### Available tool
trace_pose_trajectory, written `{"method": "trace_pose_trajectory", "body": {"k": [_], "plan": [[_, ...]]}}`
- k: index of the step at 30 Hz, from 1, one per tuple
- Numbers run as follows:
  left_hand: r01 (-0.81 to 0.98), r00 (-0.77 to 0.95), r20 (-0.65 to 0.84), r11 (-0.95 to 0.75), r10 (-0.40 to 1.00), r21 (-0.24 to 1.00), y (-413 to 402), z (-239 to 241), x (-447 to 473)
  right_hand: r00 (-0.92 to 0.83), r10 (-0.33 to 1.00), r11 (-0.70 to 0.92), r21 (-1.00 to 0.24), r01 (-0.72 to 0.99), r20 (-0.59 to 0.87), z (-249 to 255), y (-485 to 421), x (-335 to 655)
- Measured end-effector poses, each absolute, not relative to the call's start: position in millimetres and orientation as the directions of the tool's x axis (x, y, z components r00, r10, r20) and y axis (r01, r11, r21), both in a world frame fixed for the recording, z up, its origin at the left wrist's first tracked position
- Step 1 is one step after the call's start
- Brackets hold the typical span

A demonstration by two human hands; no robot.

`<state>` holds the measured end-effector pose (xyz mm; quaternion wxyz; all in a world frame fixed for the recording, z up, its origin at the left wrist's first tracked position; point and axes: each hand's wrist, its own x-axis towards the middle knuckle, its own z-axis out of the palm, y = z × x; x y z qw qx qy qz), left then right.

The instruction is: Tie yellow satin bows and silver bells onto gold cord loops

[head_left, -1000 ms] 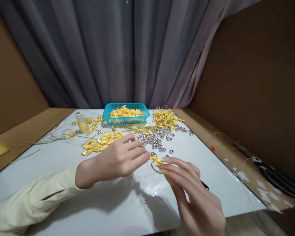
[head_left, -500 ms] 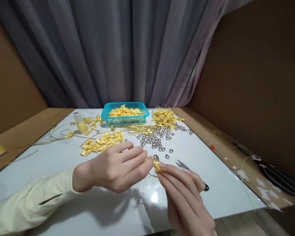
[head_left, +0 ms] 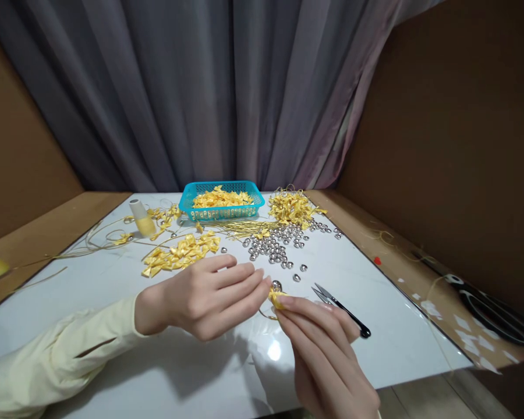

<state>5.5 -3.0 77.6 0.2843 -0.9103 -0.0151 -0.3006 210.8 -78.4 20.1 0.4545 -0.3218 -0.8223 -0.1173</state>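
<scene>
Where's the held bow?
Head view, right of centre: the yellow bow is pinched in the right hand, the left hand at its left end, in front of the silver pile.

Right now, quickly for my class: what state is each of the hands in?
Left hand: at the yellow bow; grip cannot be told.
Right hand: closed, pinching that bow.

Looks like a makeshift craft corner, can't tell if it's somebody's home: grey drapes behind a white tabletop, brown panels both sides, yellow ribbon bows in piles, thread snips.
</scene>
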Motion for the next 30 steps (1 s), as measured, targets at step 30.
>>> {"method": "trace_pose_trajectory", "body": {"k": [30], "plan": [[0.199, 0.711, 0.278, -0.564, 0.646, 0.801, 7.7, 75.8, 13.3, -0.107, 0.837, 0.547, -0.828, 0.122, 0.537, 38.2, -64.0, 207.7]]}}
